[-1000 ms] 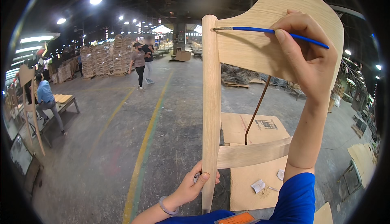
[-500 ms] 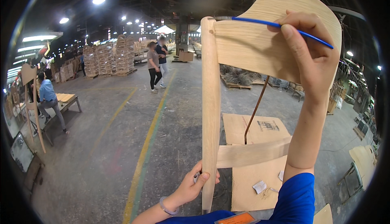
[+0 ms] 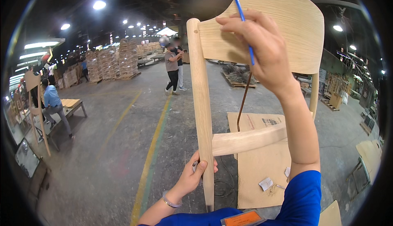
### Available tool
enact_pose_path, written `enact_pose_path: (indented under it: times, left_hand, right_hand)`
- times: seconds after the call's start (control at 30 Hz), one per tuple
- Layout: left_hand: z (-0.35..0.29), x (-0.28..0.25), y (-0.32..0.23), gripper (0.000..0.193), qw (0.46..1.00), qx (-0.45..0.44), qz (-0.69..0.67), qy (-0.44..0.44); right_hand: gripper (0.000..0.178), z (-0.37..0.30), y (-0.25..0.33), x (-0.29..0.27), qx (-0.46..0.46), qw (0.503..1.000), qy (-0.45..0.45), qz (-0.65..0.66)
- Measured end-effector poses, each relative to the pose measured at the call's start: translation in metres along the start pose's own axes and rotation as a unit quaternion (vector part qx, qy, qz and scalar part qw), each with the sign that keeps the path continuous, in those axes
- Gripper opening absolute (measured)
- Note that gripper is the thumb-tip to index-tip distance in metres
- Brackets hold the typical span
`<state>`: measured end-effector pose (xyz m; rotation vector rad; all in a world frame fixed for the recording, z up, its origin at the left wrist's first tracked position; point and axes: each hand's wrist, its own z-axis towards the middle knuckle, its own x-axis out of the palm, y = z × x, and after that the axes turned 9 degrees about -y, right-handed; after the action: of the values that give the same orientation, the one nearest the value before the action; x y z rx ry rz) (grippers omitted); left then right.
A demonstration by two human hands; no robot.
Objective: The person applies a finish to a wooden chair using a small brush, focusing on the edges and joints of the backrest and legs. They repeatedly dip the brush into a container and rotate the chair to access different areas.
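My left hand (image 3: 193,174) is wrapped around the lower part of the left post (image 3: 201,103) of a pale wooden chair-back frame, thumb on the near side and fingertips showing past the far edge; something small and dark sits between my fingers and the wood, too hidden to name. My right hand (image 3: 264,45) pinches a slim blue paintbrush (image 3: 241,17) in front of the broad curved backrest panel (image 3: 299,33); whether my knuckles touch the wood, I cannot tell. The brush tilts steeply, its pale end running up to the upper edge of my view, so its bristles do not show clearly. Near the rounded top of the left post, just left of the panel, is a small round mark (image 3: 195,31). The frame stands upright before me, with a curved lower rail (image 3: 249,140) joined to the post above my left hand. Behind it, a thin brown rod (image 3: 244,99) slants down below the panel, bent at its lower end. Beyond lies a cardboard sheet (image 3: 262,199) with a crumpled whitish packet (image 3: 266,183) on it. Farther off, two people (image 3: 172,64) stand together near wrapped stacks (image 3: 107,64).
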<state>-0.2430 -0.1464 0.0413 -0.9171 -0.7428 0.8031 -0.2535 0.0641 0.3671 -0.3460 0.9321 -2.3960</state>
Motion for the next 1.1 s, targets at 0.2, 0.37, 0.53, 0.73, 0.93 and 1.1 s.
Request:
enact_pose_path:
  times: [0.2, 0.37, 0.53, 0.73, 0.93, 1.1]
  left_hand:
    - [-0.007, 0.010, 0.000, 0.059, 0.999, 0.028, 0.008, -0.038]
    - [-0.014, 0.007, -0.003, 0.060, 1.000, 0.017, 0.003, -0.024]
    - [-0.019, 0.013, -0.005, 0.059, 0.999, 0.024, 0.006, -0.047]
    - [-0.023, 0.013, -0.009, 0.055, 0.998, 0.033, 0.008, -0.056]
    - [-0.023, 0.014, -0.009, 0.054, 0.998, 0.033, 0.000, -0.054]
    - [-0.024, 0.007, -0.012, 0.058, 0.998, 0.005, 0.042, -0.037]
  right_hand:
    - [0.022, -0.004, 0.028, 0.018, -0.035, 0.994, 0.069, -0.083]
    - [0.018, 0.002, 0.037, 0.023, -0.021, 0.990, 0.103, -0.098]
    - [0.023, 0.007, 0.041, 0.027, -0.027, 0.987, 0.127, -0.096]
    - [0.023, 0.010, 0.041, 0.030, -0.024, 0.991, 0.104, -0.085]
    - [0.020, 0.015, 0.035, 0.023, -0.044, 0.998, -0.050, -0.022]
    - [0.017, 0.020, 0.028, -0.004, -0.048, 0.990, -0.125, -0.032]
